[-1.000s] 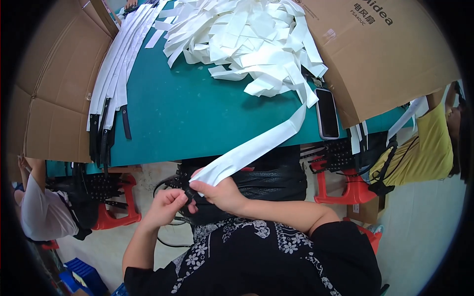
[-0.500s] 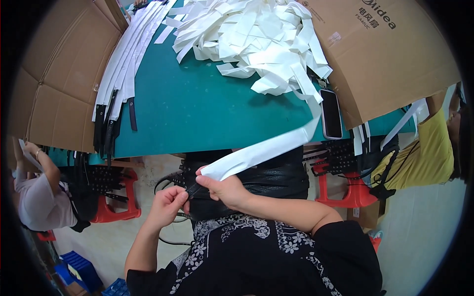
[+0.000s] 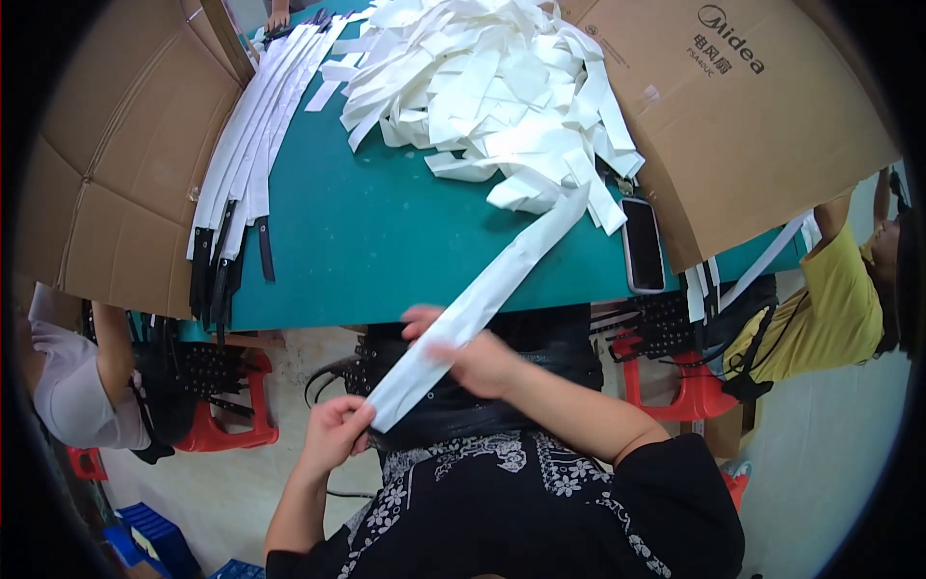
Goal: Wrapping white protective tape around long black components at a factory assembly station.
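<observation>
A long white paper sleeve (image 3: 482, 297) runs slantwise from my lap up to the heap on the table. My left hand (image 3: 337, 432) is closed on its lower end, thumb on top. What lies inside the sleeve there is hidden. Partway up, my right hand (image 3: 487, 365) is at the sleeve, smeared by motion. Its fingertips show past the far edge and its thumb is over the front; whether it grips cannot be made out. Black straps with eyelets (image 3: 444, 410) lie across my lap beneath.
A heap of white sleeves (image 3: 492, 96) covers the far middle of the green table (image 3: 367, 251). Black straps in white sleeves (image 3: 253, 135) lie at left. Cardboard sheets (image 3: 125, 174) flank both sides; a phone (image 3: 642, 246) lies at right. Co-workers sit left and right (image 3: 815, 309).
My left hand has moved from the black strap to the sleeve's lower end. My right hand has shifted up and right along the sleeve, which now stretches straighter and covers the strap.
</observation>
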Demonstrator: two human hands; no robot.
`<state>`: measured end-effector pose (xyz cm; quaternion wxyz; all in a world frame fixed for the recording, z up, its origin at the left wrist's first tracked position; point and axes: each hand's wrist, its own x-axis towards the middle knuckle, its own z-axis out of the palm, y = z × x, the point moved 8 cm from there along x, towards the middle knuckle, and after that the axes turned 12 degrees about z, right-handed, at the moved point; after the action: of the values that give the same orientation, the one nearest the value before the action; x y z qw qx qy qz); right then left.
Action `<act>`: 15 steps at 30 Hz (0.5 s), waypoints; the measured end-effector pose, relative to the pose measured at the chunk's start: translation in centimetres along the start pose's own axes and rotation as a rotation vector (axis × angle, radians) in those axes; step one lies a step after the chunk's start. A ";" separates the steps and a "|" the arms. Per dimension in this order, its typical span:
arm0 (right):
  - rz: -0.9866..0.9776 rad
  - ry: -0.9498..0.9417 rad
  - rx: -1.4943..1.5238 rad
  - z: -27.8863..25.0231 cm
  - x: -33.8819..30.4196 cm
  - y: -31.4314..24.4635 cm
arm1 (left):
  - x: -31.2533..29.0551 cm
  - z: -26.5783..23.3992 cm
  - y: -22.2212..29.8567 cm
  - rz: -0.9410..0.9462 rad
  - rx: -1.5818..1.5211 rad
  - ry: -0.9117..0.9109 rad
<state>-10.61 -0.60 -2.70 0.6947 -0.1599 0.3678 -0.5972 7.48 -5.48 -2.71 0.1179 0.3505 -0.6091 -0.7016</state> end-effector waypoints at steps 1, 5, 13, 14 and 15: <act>0.016 -0.022 0.322 -1.6 -0.1 -2.5 | -0.6 -0.9 -0.9 0.032 -0.023 0.006; -0.282 0.203 0.420 -12.5 0.7 -18.7 | -2.7 -2.8 -4.4 0.041 -0.152 0.059; -0.859 0.524 -0.419 -11.9 7.2 -55.1 | 7.4 6.2 5.9 0.197 -0.240 -0.204; -0.813 0.570 -0.468 -12.2 8.7 -56.8 | 9.4 7.0 7.9 0.211 -0.235 -0.205; -0.807 0.565 -0.470 -12.7 9.7 -57.4 | 11.5 7.7 9.7 0.221 -0.234 -0.211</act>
<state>-60.18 -20.54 23.56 0.2299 -0.2727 0.5731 -0.7378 -8.35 -8.59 2.49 0.1697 0.1900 -0.5671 -0.7833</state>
